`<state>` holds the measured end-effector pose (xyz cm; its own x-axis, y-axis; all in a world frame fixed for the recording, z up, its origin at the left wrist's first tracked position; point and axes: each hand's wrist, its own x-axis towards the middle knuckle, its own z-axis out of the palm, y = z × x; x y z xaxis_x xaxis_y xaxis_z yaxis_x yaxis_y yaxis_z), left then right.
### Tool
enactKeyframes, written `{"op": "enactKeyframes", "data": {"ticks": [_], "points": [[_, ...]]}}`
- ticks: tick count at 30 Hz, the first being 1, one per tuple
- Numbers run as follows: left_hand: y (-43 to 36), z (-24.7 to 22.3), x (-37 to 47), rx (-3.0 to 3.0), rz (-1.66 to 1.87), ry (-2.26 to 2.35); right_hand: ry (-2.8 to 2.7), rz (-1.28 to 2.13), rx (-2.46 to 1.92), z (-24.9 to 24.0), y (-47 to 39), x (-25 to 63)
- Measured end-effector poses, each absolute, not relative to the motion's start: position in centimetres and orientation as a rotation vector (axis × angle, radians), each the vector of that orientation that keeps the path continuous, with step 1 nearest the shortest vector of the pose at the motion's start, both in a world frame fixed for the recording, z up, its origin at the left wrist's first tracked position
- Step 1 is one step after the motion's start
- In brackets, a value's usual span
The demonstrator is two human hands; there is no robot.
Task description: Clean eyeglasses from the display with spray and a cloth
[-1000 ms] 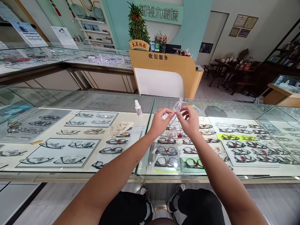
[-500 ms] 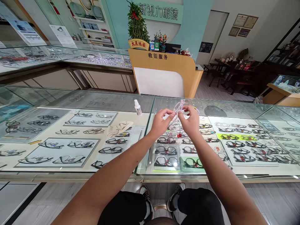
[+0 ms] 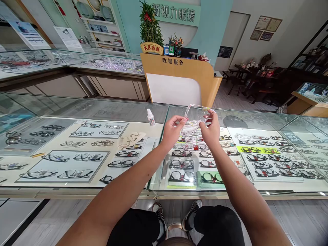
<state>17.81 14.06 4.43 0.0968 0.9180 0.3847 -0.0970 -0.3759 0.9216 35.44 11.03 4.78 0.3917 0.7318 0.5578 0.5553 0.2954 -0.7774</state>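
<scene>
A pair of clear, pinkish eyeglasses [image 3: 192, 122] is held up above the glass counter between both hands. My left hand [image 3: 173, 129] pinches its left side between thumb and fingers. At the other side my right hand [image 3: 210, 128] grips it, thumb against fingers. The transparent frame blends with the display below, so its exact outline is hard to make out. A white spray bottle [image 3: 151, 118] stands on the glass left of my hands. A beige cloth [image 3: 131, 139] lies crumpled further left.
Rows of eyeglasses [image 3: 181, 164] lie inside the glass display counter [image 3: 110, 194]. Across the aisle stands a wooden cashier desk [image 3: 179, 65] with a potted plant [image 3: 151, 29]. A yellow object [image 3: 38, 155] lies at the left.
The clear glasses have turned and spread out between my hands. My left hand has shifted slightly left and my right hand slightly right, so they are further apart.
</scene>
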Motion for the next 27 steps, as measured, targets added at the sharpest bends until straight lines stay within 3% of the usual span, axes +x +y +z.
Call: {"op": "enactKeyframes", "data": {"ticks": [13, 27], "points": [[16.0, 5.6, 16.1, 1.092, 1.636, 0.838, -1.385, 0.216, -1.471, 5.1, 10.7, 35.5], [17.1, 6.4, 14.6, 0.954, 1.692, 0.851, -1.920, -0.106, -1.340, 5.3, 10.0, 35.3]]}}
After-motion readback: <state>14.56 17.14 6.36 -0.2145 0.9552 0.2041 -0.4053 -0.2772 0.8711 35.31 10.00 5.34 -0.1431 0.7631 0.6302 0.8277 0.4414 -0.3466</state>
